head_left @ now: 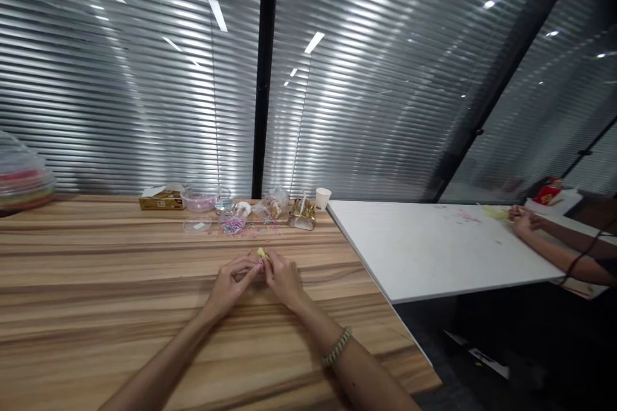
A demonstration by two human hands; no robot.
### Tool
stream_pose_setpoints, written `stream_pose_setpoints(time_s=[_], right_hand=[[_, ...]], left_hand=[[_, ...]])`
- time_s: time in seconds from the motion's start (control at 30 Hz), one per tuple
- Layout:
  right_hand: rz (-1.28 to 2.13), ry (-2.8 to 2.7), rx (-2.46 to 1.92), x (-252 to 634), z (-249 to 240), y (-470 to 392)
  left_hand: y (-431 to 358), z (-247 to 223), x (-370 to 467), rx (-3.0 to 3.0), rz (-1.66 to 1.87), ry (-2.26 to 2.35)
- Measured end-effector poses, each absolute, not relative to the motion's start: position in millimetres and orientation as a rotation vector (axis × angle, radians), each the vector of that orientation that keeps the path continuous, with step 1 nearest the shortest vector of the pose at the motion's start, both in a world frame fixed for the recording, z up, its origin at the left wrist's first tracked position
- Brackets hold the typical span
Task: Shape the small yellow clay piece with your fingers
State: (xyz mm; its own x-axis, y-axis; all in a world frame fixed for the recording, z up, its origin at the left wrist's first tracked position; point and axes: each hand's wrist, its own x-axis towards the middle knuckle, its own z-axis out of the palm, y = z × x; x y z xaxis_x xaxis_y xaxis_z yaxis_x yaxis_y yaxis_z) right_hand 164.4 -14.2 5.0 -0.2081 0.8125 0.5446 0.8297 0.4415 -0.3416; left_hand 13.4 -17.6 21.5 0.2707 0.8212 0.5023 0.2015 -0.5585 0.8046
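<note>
Over the middle of the wooden table, my two hands meet at the fingertips around a small yellow piece. Its top sticks up between the fingers; it looks soft, but its kind is too small to tell. My right hand, with a beaded bracelet on the wrist, pinches it from the right. From the left, my left hand has thumb and forefinger closed at its lower end, where a pale bit shows. Beyond my hands, a clear tub of small colourful pieces lies with several pieces spilled around it.
Along the back stand a gold-brown box, a clear tub with pink contents, a crumpled plastic bag, a gold tissue pack and a paper cup. At the adjoining white table, another person's hands hold something yellow.
</note>
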Motion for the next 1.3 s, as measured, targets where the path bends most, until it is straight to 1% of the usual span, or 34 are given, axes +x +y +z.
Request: stream_pose_setpoints(time_s=[0.13, 0.23, 0.4, 0.57, 0.77, 1.3], right_hand=[[-0.028, -2.052, -1.418, 162, 5, -15], [-0.034, -2.086, -1.439, 160, 5, -15], [-0.049, -2.135, -1.439, 157, 5, -16], [-0.039, -2.219, -1.317, 161, 5, -16], [0.065, -2.224, -1.157, 165, 2, -11], [0.168, -2.196, -1.099, 163, -2, -8]], left_hand=[[-14, 20, 12, 1.854, 1.182, 1.01], [-9, 13, 13, 1.688, 1.161, 1.025], [0, 0, 16, 1.305, 1.042, 0.897], [-4, 9, 13, 1.053, 0.938, 0.747], [-7, 16, 9, 1.022, 0.908, 0.76], [-1, 6, 5, 0.979, 0.955, 0.818]])
